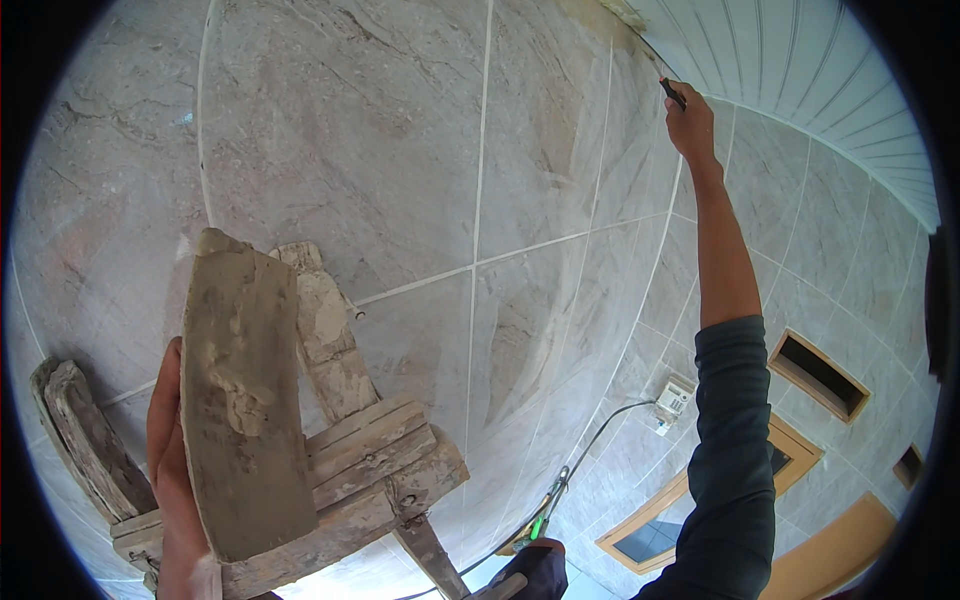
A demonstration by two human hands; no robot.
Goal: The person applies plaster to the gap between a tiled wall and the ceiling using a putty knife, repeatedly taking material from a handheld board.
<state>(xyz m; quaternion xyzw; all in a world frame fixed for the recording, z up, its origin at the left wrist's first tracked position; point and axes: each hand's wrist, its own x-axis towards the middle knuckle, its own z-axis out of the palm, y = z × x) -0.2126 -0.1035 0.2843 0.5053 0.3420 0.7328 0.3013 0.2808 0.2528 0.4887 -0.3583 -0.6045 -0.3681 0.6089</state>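
My left hand [172, 480] grips the edge of a mud-coated mortar board [250, 500], its fingers partly hidden behind it. A lump of greyish-brown mortar [240, 400] sits on the board's face. Far up to the right, my right hand [692, 128] is closed round the black handle of a small putty knife [673, 94]. Its thin blade reaches the seam where the grey tiled wall [400, 150] meets the white panelled ceiling [800, 60]. The blade tip is too small to make out clearly.
Below the board stands a rough wooden trestle [370, 450] with uprights near the wall. A black cable [600, 440] runs to a white electrical box [675, 400]. On the right wall are a wood-framed niche [820, 375] and a wood-framed window [650, 535].
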